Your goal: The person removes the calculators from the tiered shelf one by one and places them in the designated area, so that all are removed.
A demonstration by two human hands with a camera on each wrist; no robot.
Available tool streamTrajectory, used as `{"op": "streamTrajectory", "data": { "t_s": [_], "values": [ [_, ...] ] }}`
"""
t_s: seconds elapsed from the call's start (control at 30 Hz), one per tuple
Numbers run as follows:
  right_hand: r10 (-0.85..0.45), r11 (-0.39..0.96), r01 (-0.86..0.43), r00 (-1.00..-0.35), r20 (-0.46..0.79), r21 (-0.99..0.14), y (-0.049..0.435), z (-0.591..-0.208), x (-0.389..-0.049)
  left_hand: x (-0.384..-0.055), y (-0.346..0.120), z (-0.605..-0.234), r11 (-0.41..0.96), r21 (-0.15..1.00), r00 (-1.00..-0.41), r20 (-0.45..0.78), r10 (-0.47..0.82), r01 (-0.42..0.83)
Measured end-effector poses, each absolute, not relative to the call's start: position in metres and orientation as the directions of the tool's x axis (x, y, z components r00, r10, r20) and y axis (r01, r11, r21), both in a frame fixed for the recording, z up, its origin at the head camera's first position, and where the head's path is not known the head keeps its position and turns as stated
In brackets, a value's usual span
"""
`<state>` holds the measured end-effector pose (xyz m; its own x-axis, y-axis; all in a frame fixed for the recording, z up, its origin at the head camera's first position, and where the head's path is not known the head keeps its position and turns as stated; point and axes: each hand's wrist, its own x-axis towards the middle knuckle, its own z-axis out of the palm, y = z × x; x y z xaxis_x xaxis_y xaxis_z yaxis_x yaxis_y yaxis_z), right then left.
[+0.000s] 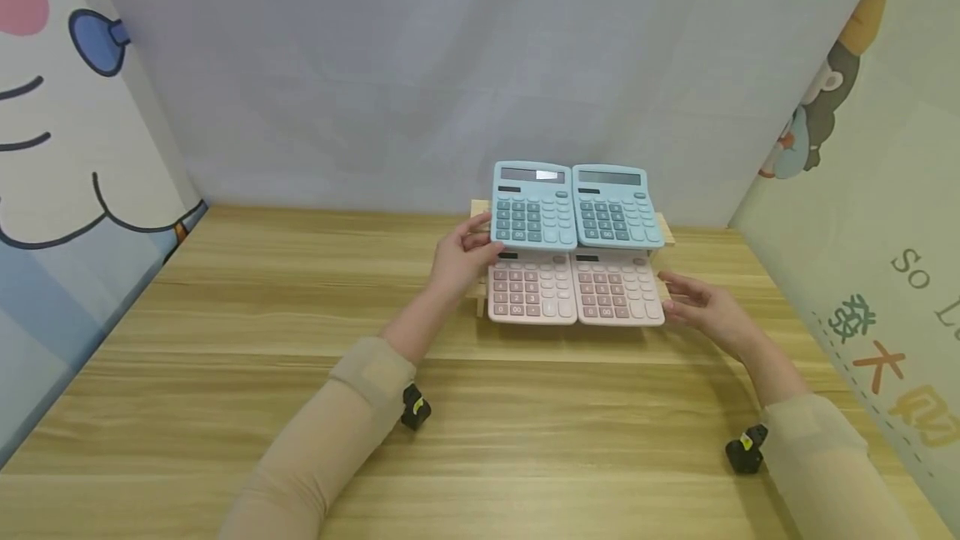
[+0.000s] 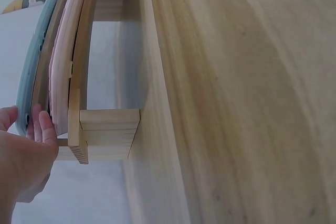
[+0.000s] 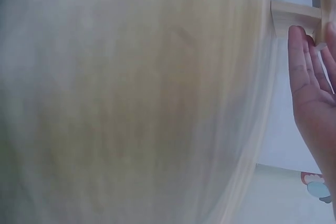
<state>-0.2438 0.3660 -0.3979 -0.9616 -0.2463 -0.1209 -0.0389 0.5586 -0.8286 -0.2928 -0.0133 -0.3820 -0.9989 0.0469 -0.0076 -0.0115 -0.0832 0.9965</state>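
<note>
Two light blue calculators (image 1: 533, 205) stand side by side on the upper level of a wooden rack (image 1: 479, 208). Below and in front of them are two pink calculators (image 1: 532, 286), their tops partly hidden by the blue ones. My left hand (image 1: 459, 259) pinches the lower left corner of the left blue calculator (image 2: 38, 59), thumb on its front and fingers behind. Beside the right pink calculator (image 1: 618, 286), my right hand (image 1: 708, 311) touches the rack's end (image 3: 295, 17) with fairly straight fingers. Its thumb is partly cut off in the right wrist view.
The rack stands on a wood-grain table (image 1: 525, 440) near the back edge. A pale grey cloth (image 1: 450, 65) hangs behind. Printed cartoon panels (image 1: 862, 232) flank both sides. Each sleeve has a small black camera (image 1: 415, 407) at the wrist.
</note>
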Motion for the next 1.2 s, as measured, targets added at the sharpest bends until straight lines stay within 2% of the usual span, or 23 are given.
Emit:
{"op": "streamTrajectory", "data": {
  "t_s": [0.5,0.8,1.2],
  "values": [
    [-0.203,0.502,0.039,-0.966,-0.161,-0.864,0.362,-0.398,-0.242,-0.287,-0.023,-0.381,-0.212,0.977,-1.000,-0.026,0.002,-0.025],
    [-0.210,0.374,0.052,-0.968,-0.139,-0.926,0.360,-0.401,-0.239,-0.287,-0.026,-0.378,-0.219,0.974,-0.998,-0.055,0.019,-0.058],
    [-0.211,0.353,0.069,-0.966,-0.151,-0.933,0.357,-0.397,-0.238,-0.282,-0.034,-0.378,-0.280,0.959,-0.998,-0.016,0.068,-0.035]
  ]
}}
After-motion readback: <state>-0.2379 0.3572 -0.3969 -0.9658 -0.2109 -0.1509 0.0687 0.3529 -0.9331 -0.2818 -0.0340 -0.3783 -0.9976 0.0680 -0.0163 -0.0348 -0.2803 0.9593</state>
